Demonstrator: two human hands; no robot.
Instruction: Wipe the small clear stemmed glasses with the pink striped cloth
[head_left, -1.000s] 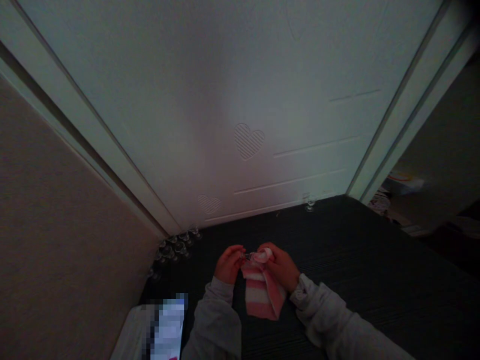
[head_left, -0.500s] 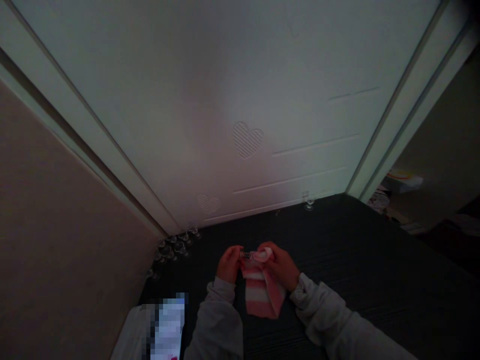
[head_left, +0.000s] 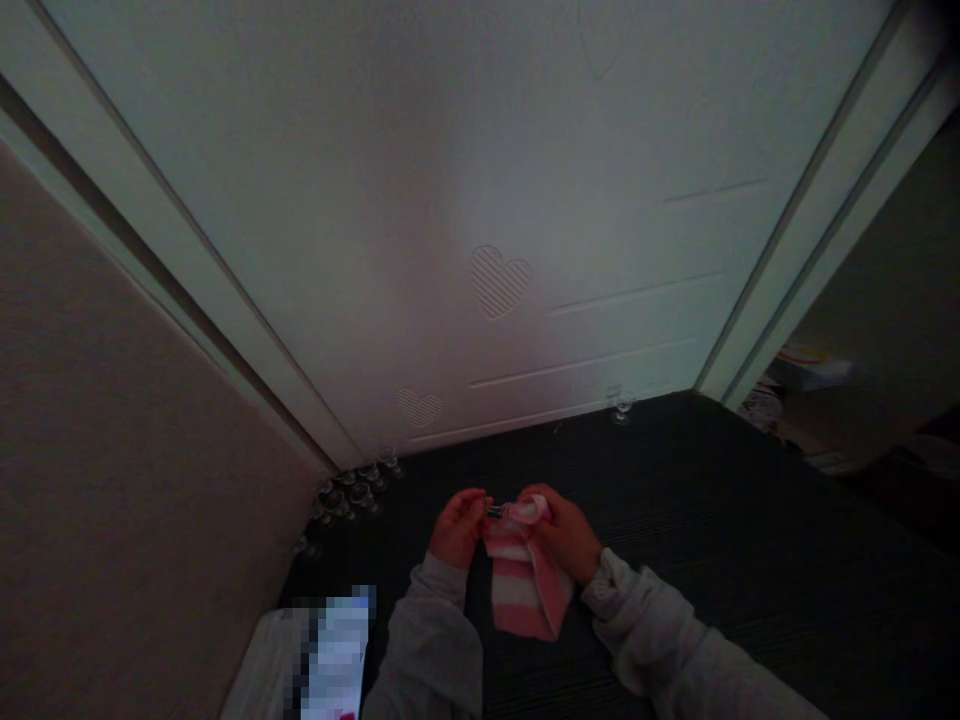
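Note:
Between my two hands lies a small clear stemmed glass (head_left: 495, 511), tipped on its side. My left hand (head_left: 455, 530) pinches one end of it. A pink-and-white striped cloth (head_left: 523, 603) is bunched in my right hand (head_left: 571, 538), wrapped round the glass's other end. Its loose part hangs down below my fingers over the dark tabletop (head_left: 675, 520). The cloth and fingertips hide much of the glass, and the dim light blurs its details.
Several small stemmed glasses (head_left: 361, 495) cluster at the back left corner, against the wall. One more glass (head_left: 621, 408) stands far right by the white panel (head_left: 337, 250) with embossed hearts. A lit, pixelated screen (head_left: 337, 660) sits at the lower left.
The view has shifted very slightly. My left fingers have turned a little on the glass; the cloth and my right hand look almost the same.

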